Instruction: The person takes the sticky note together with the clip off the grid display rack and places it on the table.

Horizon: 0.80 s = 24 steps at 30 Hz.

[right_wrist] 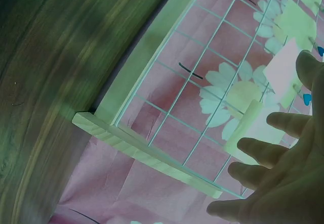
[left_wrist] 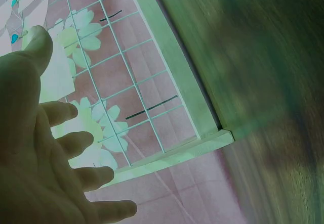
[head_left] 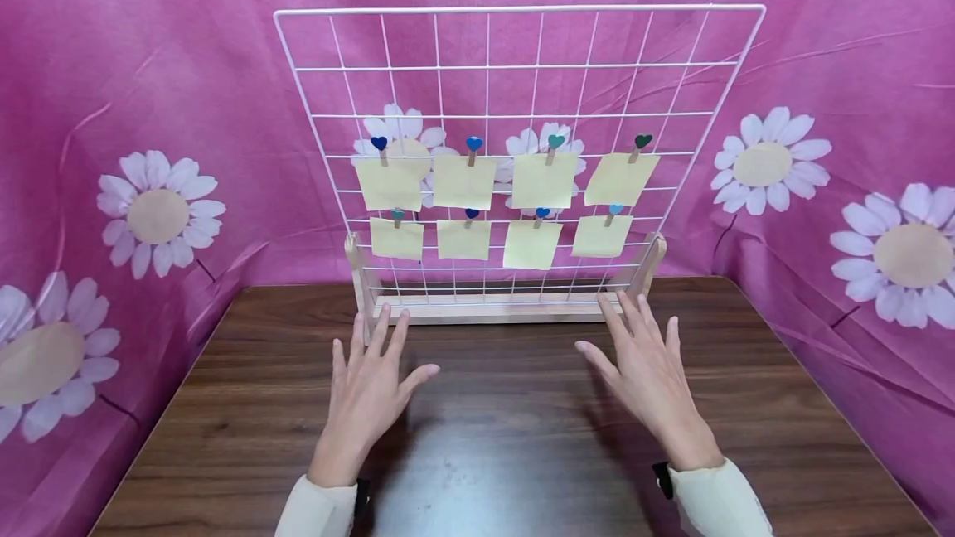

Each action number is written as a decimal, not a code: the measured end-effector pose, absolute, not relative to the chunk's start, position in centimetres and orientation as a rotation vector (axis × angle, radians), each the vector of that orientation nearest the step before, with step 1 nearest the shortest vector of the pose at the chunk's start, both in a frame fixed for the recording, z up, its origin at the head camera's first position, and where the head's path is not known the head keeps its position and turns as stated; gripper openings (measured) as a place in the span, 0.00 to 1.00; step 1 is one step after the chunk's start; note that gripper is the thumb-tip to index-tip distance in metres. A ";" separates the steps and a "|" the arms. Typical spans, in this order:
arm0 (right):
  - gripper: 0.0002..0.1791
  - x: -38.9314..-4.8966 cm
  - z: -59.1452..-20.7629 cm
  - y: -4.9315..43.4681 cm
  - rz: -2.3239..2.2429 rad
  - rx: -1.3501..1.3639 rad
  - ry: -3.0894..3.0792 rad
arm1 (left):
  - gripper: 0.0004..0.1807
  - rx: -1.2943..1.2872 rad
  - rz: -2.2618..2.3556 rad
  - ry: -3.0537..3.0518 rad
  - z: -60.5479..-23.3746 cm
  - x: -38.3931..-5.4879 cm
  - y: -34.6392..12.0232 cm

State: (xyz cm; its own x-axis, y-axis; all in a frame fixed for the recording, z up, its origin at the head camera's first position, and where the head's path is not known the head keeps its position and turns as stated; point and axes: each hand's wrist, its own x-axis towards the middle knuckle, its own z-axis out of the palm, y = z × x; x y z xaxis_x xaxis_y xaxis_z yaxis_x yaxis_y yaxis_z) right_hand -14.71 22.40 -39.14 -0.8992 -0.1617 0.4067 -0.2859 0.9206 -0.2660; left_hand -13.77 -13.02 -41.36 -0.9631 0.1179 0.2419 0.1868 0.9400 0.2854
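A white wire grid point(head_left: 515, 9) stands upright in a pale wooden base point(head_left: 492, 309). Two rows of yellow paper notes point(head_left: 464, 182) hang on it, each from a small clothespin topped with a heart point(head_left: 474, 143) in blue or green. My left hand point(head_left: 366, 396) is spread above the table before the base's left end, holding nothing. Mirroring it, my right hand point(head_left: 649, 375) has its fingers spread before the right end, also bare. Both wrist views show the fingers apart, with the grid and notes beyond them.
The brown wood-grain table point(head_left: 477, 454) extends around the base and under both hands. Behind it hangs a pink cloth point(head_left: 186, 48) printed with large white daisies point(head_left: 761, 162). A wooden side foot point(right_wrist: 147, 153) of the stand shows in the right wrist view.
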 end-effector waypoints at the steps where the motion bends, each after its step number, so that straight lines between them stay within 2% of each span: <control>1: 0.39 -14.7 -39.1 22.4 0.455 0.326 -2.696 | 0.48 -0.231 -0.455 -2.873 -41.3 -13.8 -13.0; 13: 0.36 -14.9 -38.5 23.0 0.492 0.328 -2.632 | 0.51 -0.252 -0.563 -2.804 -41.3 -14.0 -12.2; 24: 0.29 -15.9 -37.1 23.6 0.643 0.321 -2.571 | 0.61 -0.241 -0.793 -2.697 -40.9 -14.8 -11.0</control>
State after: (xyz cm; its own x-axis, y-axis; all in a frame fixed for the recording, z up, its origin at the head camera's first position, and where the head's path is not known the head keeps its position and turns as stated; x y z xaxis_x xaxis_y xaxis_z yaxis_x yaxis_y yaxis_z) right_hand -15.86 23.62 -37.09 -0.8633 -0.1098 0.4927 -0.3287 0.8630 -0.3837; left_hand -14.81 -11.01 -40.87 -0.9351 0.0707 0.3473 0.2475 0.8317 0.4970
